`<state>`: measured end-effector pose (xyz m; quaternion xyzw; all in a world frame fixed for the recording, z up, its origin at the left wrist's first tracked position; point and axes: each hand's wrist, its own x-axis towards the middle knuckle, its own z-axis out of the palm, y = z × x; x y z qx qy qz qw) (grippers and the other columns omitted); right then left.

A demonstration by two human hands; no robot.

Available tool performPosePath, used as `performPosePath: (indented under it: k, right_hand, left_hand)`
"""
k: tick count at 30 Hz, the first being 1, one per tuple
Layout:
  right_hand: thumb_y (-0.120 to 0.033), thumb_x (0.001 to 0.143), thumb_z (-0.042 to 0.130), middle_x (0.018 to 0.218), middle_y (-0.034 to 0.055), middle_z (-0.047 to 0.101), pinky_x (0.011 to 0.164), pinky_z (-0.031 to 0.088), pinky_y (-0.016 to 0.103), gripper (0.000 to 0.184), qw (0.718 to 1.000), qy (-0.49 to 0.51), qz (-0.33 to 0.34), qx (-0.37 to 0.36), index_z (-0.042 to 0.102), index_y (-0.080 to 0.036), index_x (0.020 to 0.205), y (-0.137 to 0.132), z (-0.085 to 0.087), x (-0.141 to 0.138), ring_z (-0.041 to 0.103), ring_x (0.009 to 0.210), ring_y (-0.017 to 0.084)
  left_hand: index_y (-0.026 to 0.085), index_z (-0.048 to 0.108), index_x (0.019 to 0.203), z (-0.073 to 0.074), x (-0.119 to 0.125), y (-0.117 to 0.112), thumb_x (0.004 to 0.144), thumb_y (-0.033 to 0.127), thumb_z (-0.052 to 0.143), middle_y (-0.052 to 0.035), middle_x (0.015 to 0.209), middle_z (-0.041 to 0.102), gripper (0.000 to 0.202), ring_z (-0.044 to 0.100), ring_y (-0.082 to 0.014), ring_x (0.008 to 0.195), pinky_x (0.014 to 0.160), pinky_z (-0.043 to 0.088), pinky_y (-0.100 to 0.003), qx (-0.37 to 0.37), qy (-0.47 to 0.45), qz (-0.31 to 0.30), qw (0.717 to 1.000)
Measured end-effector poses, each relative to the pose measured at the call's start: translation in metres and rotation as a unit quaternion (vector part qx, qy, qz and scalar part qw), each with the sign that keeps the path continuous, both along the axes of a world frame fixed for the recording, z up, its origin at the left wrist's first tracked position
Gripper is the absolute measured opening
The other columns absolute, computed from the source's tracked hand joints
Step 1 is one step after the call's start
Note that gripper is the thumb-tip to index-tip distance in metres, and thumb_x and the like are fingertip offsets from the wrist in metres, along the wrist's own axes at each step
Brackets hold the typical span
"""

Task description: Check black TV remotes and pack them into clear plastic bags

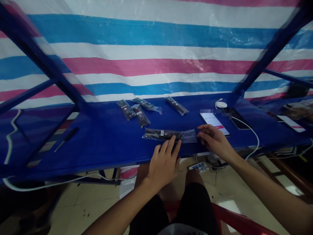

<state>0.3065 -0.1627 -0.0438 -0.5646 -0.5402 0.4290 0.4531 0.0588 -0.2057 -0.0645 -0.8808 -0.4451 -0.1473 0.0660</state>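
Note:
A dark remote control (154, 133) in a clear plastic bag (189, 135) lies lengthwise near the front edge of the blue table. On its right part rests my left hand (165, 160), fingers stretched out over the remote and not wrapped round it. My right hand (212, 138) is at the bag's loose right end, thumb and fingers drawn together in a pinch at the film. Behind them lie several more bagged remotes: one at the left (126, 109), one below it (141, 116), one further back (144, 103) and one on its own (176, 106).
A lit phone (214, 123) and a dark phone (237, 118) lie at the right, with a white charger (221, 104) and cable. A screwdriver (69, 135) lies at the left. Blue metal posts flank the table; striped sheeting (156, 36) hangs behind.

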Motion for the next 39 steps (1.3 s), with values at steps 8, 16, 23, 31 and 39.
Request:
performPosePath:
  k: [8,16,23,31,39]
  right_hand:
    - [-0.049,0.089,0.065,0.092,0.0051,0.067,0.032,0.040,0.020,0.037,0.999,0.008,-0.019,-0.046,0.061,-0.020,0.111,-0.007,0.012,0.007,0.061,0.054,0.013]
    - [-0.047,0.085,0.075,0.107,0.0083,0.071,0.036,0.053,0.023,0.047,0.997,-0.066,0.023,-0.041,0.057,-0.022,0.121,0.006,0.006,0.001,0.069,0.062,0.015]
    - [-0.049,0.082,0.078,0.061,-0.0037,0.061,0.033,0.039,0.019,0.040,0.995,-0.061,0.055,-0.052,0.067,-0.019,0.105,0.020,0.009,0.007,0.051,0.043,0.010]
    - [-0.049,0.083,0.078,0.056,-0.0039,0.061,0.033,0.039,0.019,0.036,0.990,-0.096,0.067,-0.080,0.068,-0.019,0.101,0.017,0.007,0.012,0.049,0.040,0.009]
    - [-0.047,0.084,0.076,0.069,-0.0001,0.067,0.041,0.049,0.020,0.035,0.993,-0.059,0.076,-0.071,0.067,-0.018,0.102,0.017,0.007,0.012,0.064,0.056,0.013]
  left_hand:
    - [0.017,0.038,0.161,0.003,0.004,-0.001,0.102,0.034,0.050,-0.0178,0.169,0.032,0.062,0.046,-0.0346,0.139,0.102,0.043,-0.052,-0.004,-0.004,0.015,1.000]
    - [0.017,0.039,0.160,0.003,0.003,-0.001,0.102,0.034,0.050,-0.0179,0.168,0.033,0.061,0.046,-0.0348,0.140,0.102,0.044,-0.051,0.000,-0.008,0.013,1.000]
    - [0.018,0.041,0.159,0.003,0.002,-0.002,0.101,0.036,0.052,-0.0173,0.168,0.034,0.062,0.048,-0.0351,0.137,0.101,0.045,-0.052,-0.004,-0.011,0.026,1.000]
    - [0.019,0.055,0.148,0.021,-0.019,0.013,0.104,0.040,0.050,-0.0121,0.161,0.047,0.048,0.046,-0.0322,0.140,0.110,0.044,-0.051,-0.048,-0.065,-0.023,0.996]
    - [0.021,0.054,0.149,0.040,-0.093,0.084,0.099,0.044,0.061,-0.0120,0.149,0.058,0.055,0.048,-0.0320,0.139,0.114,0.041,-0.054,-0.118,-0.109,0.001,0.987]
